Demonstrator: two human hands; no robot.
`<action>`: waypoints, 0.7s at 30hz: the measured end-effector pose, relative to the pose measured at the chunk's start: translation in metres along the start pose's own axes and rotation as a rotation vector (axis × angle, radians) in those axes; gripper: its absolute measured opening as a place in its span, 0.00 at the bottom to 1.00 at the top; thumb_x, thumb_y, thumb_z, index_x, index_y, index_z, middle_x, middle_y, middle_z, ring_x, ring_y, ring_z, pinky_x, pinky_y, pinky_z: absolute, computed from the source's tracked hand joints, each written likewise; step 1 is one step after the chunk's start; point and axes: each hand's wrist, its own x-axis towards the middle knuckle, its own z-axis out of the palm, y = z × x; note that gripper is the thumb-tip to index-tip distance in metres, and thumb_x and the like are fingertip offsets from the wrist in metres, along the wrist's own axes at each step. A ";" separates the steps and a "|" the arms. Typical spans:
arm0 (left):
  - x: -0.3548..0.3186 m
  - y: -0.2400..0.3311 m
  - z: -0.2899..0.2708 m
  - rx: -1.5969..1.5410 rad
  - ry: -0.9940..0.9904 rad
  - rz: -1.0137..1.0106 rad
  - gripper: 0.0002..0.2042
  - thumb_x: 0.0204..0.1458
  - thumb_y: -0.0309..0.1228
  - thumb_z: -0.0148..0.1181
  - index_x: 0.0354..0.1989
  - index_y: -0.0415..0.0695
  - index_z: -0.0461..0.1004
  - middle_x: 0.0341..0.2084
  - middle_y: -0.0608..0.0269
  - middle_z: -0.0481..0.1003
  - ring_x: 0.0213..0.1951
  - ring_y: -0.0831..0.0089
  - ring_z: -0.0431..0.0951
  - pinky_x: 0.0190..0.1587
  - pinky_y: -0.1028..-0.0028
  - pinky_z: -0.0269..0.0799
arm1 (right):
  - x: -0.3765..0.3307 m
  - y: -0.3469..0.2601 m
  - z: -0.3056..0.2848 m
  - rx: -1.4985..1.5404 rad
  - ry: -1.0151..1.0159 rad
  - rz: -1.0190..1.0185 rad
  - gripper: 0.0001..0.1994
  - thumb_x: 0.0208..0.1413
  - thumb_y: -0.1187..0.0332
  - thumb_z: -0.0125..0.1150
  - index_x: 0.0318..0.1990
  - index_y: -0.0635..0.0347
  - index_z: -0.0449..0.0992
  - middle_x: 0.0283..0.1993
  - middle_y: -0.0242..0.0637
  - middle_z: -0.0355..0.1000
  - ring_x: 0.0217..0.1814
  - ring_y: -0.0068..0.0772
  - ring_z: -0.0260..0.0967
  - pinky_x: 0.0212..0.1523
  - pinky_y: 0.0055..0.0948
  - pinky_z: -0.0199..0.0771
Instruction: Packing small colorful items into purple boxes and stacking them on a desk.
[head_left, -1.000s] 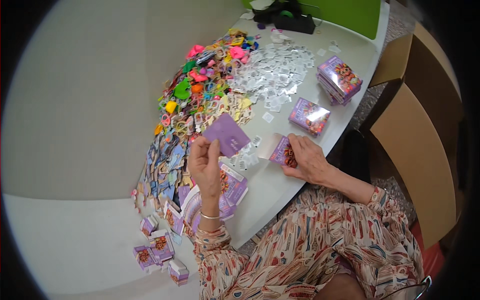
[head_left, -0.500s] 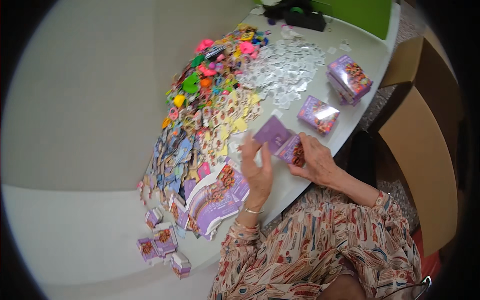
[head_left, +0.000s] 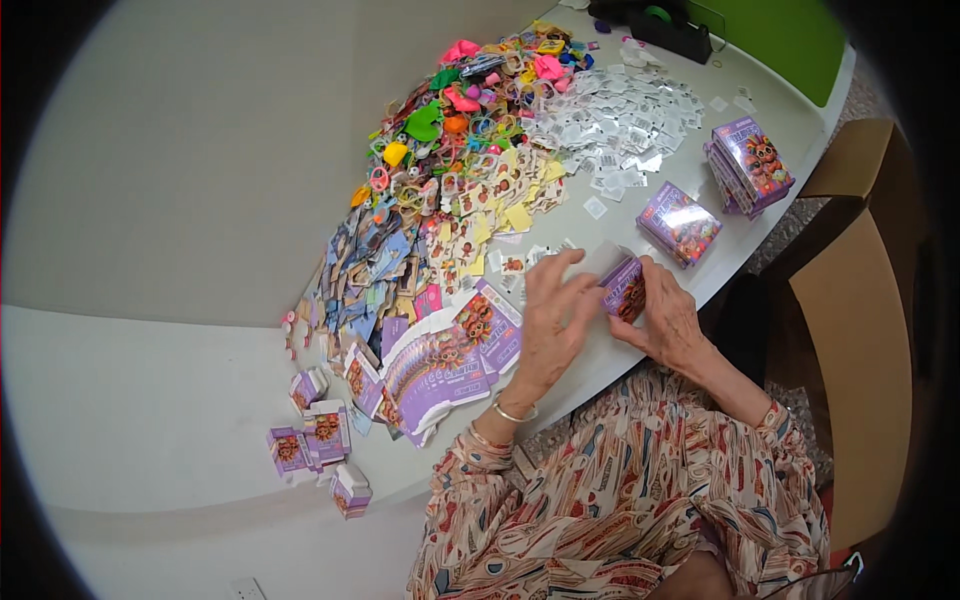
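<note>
A small purple printed box [head_left: 625, 288] is held upright in my right hand [head_left: 672, 318], thumb on the near side and fingers behind. Its pale top flap [head_left: 608, 257] stands up at the open end. My left hand [head_left: 552, 325] hovers just left of the box with its fingers apart, holding nothing I can see. Whether a fingertip touches the box edge I cannot tell. Left of that hand lies a fanned stack of flat purple cartons [head_left: 440, 375]. A closed purple box [head_left: 680, 224] lies beyond my right hand, near a stack of similar boxes [head_left: 752, 165].
Heaps of colourful small toys [head_left: 450, 120], white sachets [head_left: 620, 120], yellowish picture cards [head_left: 500, 195] and bluish pieces [head_left: 370, 260] cover the table. Several small purple boxes [head_left: 325, 430] sit at the left. A black tape dispenser [head_left: 665, 30] stands far back; an open cardboard carton [head_left: 850, 310] is at right.
The purple flap that stuck out left of the held box no longer shows; a pale flap stands there. The left hand stays beside the box, and the whole view has shifted.
</note>
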 end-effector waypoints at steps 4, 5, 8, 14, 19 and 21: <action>0.001 -0.034 -0.038 -0.133 0.209 -0.170 0.07 0.53 0.26 0.60 0.40 0.40 0.78 0.44 0.57 0.76 0.48 0.64 0.74 0.54 0.65 0.66 | -0.003 0.000 -0.004 0.029 -0.019 0.038 0.40 0.39 0.62 0.72 0.57 0.72 0.56 0.40 0.51 0.66 0.41 0.51 0.69 0.40 0.40 0.73; 0.001 -0.051 -0.048 -0.130 0.212 -0.222 0.07 0.54 0.27 0.60 0.39 0.39 0.78 0.42 0.57 0.77 0.47 0.65 0.75 0.52 0.66 0.67 | -0.004 0.003 -0.005 0.041 -0.039 0.071 0.41 0.39 0.62 0.72 0.58 0.73 0.56 0.42 0.52 0.67 0.43 0.53 0.70 0.42 0.40 0.73; -0.012 -0.102 -0.084 -0.076 0.177 -0.362 0.08 0.54 0.29 0.61 0.39 0.39 0.78 0.40 0.55 0.78 0.46 0.65 0.76 0.51 0.68 0.68 | -0.006 0.006 -0.004 0.033 -0.014 0.050 0.41 0.40 0.62 0.72 0.58 0.73 0.56 0.42 0.52 0.67 0.44 0.53 0.69 0.42 0.40 0.73; -0.026 -0.117 -0.105 0.083 0.030 -0.428 0.10 0.52 0.32 0.62 0.37 0.38 0.78 0.37 0.54 0.78 0.44 0.62 0.76 0.49 0.68 0.68 | -0.015 0.008 -0.002 0.049 0.003 0.054 0.43 0.40 0.61 0.73 0.59 0.74 0.55 0.49 0.58 0.67 0.48 0.55 0.71 0.49 0.41 0.74; -0.025 -0.094 -0.060 0.196 -0.205 -0.204 0.09 0.46 0.30 0.65 0.34 0.40 0.77 0.36 0.56 0.77 0.42 0.57 0.73 0.47 0.63 0.67 | -0.017 0.010 -0.002 0.086 0.026 0.070 0.43 0.40 0.61 0.73 0.60 0.74 0.55 0.50 0.59 0.67 0.51 0.55 0.71 0.51 0.41 0.73; -0.022 -0.080 -0.048 0.256 -0.197 -0.162 0.09 0.46 0.30 0.65 0.35 0.40 0.77 0.36 0.57 0.76 0.41 0.59 0.72 0.46 0.64 0.67 | -0.019 0.011 -0.003 0.073 0.017 0.076 0.43 0.39 0.61 0.73 0.60 0.73 0.55 0.50 0.58 0.67 0.51 0.54 0.71 0.51 0.41 0.73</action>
